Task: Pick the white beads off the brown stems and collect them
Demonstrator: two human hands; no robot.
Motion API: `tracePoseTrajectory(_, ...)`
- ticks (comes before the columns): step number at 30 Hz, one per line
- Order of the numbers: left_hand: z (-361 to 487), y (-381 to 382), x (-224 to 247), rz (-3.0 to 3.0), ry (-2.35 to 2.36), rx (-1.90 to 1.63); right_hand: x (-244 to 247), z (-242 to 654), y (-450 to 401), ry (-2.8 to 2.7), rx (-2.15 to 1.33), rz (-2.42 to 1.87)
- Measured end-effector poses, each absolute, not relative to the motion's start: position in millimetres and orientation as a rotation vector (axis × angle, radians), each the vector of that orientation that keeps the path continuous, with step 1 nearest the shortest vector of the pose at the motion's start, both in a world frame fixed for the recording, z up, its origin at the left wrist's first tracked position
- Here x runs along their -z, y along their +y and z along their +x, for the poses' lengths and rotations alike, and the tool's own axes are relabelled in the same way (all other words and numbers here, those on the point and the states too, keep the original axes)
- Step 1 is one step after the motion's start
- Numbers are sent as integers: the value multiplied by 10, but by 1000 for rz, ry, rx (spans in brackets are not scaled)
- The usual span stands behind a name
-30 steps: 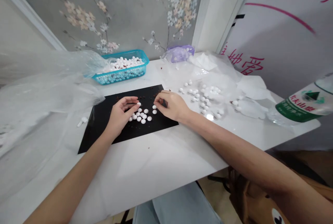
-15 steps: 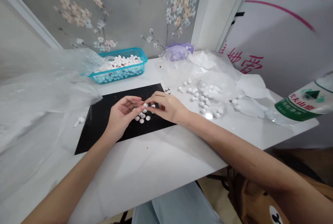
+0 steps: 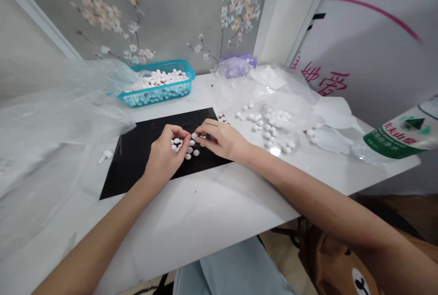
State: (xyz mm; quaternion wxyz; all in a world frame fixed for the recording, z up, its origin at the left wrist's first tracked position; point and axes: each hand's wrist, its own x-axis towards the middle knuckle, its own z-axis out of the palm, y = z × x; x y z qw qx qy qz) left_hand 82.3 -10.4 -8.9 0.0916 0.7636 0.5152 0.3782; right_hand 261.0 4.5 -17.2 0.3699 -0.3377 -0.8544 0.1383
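Head view, left hand (image 3: 163, 158) curled, fingertips (image 3: 182, 134) over white round pellets (image 3: 188, 150) on black mat (image 3: 126, 181), right hand (image 3: 222, 140) half closed, fingers (image 3: 205, 127) at the same cluster, grip on any pellet indiscernible

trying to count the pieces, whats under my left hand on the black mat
White round pieces lie on the black mat right by the fingers of the left hand, and a few show between them. The mat under the palm is covered, so whether more pieces lie there cannot be seen.
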Motion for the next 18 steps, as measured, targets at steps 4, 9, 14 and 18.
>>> tracePoseTrajectory(4,757,-25,72,2201,1564,-1179,109,2651,44,-2183,-342,-905)
tracePoseTrajectory(9,548,135,52,2192,1520,-1146,-121,2931,107,-2237,-151,-1424)
tracePoseTrajectory(14,460,249,161,2015,1560,-994,-222,3178,164,-2217,-336,-2122)
tracePoseTrajectory(18,398,326,179,1721,1590,-1038,-203,3182,146,-2258,-386,-2189)
